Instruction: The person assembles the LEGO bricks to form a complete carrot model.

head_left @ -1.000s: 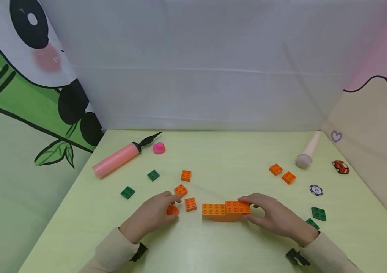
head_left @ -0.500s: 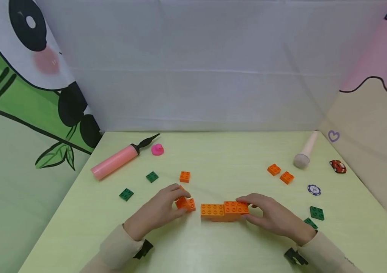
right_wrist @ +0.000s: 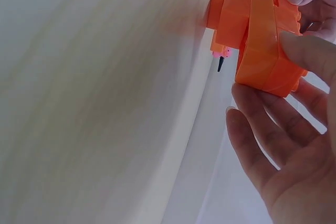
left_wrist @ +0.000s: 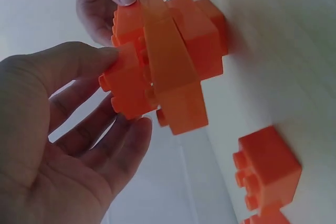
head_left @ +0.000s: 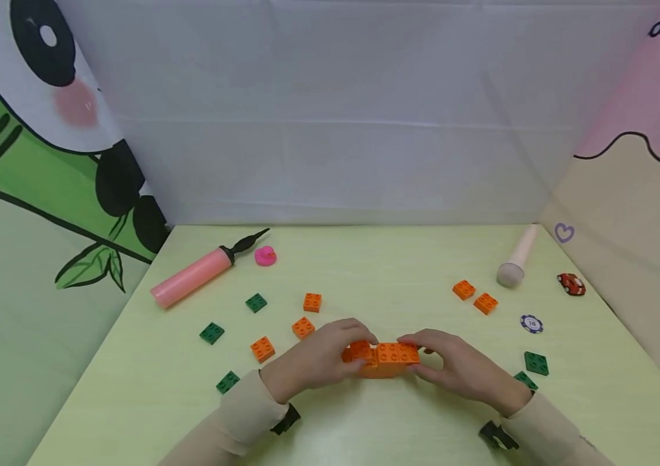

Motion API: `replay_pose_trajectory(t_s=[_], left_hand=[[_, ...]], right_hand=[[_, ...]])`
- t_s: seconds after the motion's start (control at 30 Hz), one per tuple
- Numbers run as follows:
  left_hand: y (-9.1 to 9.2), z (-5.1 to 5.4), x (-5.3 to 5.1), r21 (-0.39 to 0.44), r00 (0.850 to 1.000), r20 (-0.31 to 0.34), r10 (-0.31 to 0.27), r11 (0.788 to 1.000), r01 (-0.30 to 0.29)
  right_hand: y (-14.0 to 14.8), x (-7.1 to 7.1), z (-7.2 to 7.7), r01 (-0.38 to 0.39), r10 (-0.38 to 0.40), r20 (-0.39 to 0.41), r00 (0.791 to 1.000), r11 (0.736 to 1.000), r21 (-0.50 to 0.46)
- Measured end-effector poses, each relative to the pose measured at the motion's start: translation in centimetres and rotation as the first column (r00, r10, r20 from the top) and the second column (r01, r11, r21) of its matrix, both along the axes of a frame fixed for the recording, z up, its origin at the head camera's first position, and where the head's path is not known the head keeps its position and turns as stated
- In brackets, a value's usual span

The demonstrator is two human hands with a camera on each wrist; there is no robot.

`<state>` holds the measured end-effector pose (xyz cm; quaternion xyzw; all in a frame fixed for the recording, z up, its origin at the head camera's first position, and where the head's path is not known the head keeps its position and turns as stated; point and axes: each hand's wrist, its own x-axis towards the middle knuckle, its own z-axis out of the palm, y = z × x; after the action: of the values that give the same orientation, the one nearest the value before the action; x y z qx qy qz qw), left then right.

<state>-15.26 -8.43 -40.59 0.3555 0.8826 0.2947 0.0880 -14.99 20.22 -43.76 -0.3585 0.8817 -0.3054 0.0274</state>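
In the head view, my left hand (head_left: 324,359) pinches a small orange building brick between thumb and fingers. The left wrist view shows this small brick (left_wrist: 126,85) against the studs of a longer orange brick (left_wrist: 170,51). Whether it is pressed fully down cannot be seen. That longer piece belongs to an orange brick assembly (head_left: 385,370) with several joined blocks. At the assembly's right end my right hand (head_left: 452,366) grips it, thumb in front and fingers behind. From the right wrist view, the thumb lies on the end block (right_wrist: 283,74) with fingertips beneath.
Loose orange bricks (head_left: 263,349) and green bricks (head_left: 211,333) lie to the left. More orange bricks (head_left: 464,290), a poker chip (head_left: 532,323), a toy car (head_left: 571,284) and a microphone-shaped object (head_left: 516,259) are rightward. A pink pump (head_left: 193,277) and pink duck (head_left: 266,256) sit behind.
My left hand has moved right from the loose bricks to the assembly's left part, bringing a small orange brick. A green and an orange brick at left came into sight. My right hand kept its grip.
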Motion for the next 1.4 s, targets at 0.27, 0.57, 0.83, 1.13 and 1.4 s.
replay_pose_trajectory(t_s=[0.27,0.57,0.83,1.13,1.4], left_hand=[[0.6,-0.6,0.0,0.046,1.0,0.004,0.0,0.999,0.0],[0.7,-0.9,-0.3,0.038,0.999,0.021,0.027,0.999,-0.028],[0.7,-1.0,-0.4,0.025,0.997,0.067,0.048,0.998,-0.05],[1.1,-1.0,-0.2,-0.02,0.997,0.049,0.064,0.998,-0.063],[1.1,-1.3,-0.1,-0.021,0.997,0.058,0.047,0.999,-0.046]], right_hand=[[-0.1,-0.1,-0.1,-0.006,0.006,-0.01,1.0,1.0,-0.004],[0.0,-0.1,-0.2,-0.006,0.006,-0.012,1.0,1.0,-0.011],[-0.1,0.0,-0.2,-0.003,0.003,-0.007,1.0,1.0,-0.014],[-0.1,-0.1,0.0,-0.007,0.007,0.015,1.0,1.0,-0.019],[0.0,0.0,-0.1,-0.007,0.007,0.007,1.0,1.0,-0.015]])
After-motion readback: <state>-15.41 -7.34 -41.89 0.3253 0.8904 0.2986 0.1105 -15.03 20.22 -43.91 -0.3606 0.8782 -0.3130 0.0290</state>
